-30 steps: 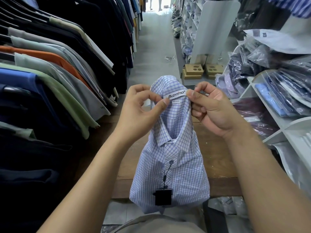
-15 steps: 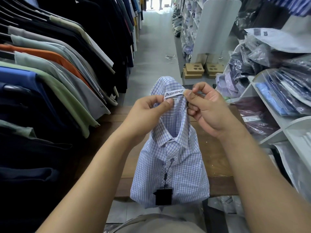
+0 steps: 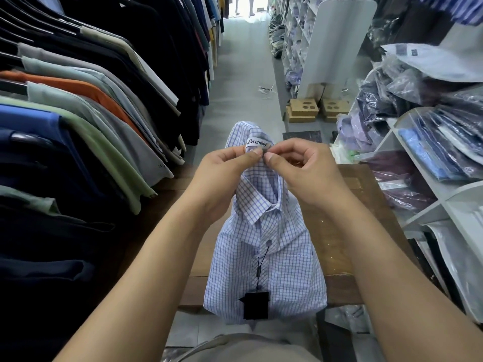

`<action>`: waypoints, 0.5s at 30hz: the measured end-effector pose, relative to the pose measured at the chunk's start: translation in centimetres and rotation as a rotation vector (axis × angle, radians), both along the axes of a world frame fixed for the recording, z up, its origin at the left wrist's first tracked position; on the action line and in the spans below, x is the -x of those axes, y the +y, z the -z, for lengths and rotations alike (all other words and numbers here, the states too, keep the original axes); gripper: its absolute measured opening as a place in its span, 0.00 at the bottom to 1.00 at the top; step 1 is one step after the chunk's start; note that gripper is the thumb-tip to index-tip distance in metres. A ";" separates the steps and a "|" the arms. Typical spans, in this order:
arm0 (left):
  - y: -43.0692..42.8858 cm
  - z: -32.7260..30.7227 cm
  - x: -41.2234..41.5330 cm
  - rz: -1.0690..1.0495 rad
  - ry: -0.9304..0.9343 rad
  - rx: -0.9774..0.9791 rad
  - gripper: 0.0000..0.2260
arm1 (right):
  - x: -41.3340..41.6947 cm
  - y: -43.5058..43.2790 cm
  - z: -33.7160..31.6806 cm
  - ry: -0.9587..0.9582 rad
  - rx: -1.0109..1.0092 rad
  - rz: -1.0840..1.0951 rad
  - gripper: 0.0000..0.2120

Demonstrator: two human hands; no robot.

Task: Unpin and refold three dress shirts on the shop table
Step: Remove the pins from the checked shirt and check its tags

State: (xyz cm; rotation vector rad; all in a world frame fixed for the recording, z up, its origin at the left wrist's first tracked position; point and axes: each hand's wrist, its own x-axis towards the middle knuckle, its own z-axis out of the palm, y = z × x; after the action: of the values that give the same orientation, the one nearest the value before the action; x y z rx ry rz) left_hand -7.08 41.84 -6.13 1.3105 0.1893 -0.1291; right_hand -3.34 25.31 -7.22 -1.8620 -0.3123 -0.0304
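Note:
A blue-and-white checked dress shirt [image 3: 271, 252] stands folded on the wooden table [image 3: 347, 231], its collar lifted towards me. A white brand label [image 3: 257, 143] shows inside the back of the collar. My left hand [image 3: 224, 173] pinches the collar just left of the label. My right hand [image 3: 300, 165] pinches the same spot from the right, thumb tips almost touching. A black hang tag [image 3: 256, 305] dangles on a cord from a front button. No pin is visible between my fingers.
A rack of hanging shirts [image 3: 86, 121] fills the left side. White shelves [image 3: 444, 184] with bagged shirts line the right. Cardboard boxes [image 3: 303, 109] sit on the floor beyond the table, in a grey aisle.
Both hands have drawn closer together at the collar label, and the collar has been pinched narrower. The shirt has stayed in place on the table.

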 end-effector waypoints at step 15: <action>0.4 0.8 -0.4 0.078 0.004 0.088 0.11 | 0.0 0.1 -0.5 0.202 -0.123 -0.108 0.10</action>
State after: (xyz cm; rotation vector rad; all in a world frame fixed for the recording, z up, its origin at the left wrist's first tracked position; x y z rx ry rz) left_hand -6.68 42.28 -6.98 1.2306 0.1346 -0.2038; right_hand -3.38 25.43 -6.70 -1.7075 -0.2638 0.2068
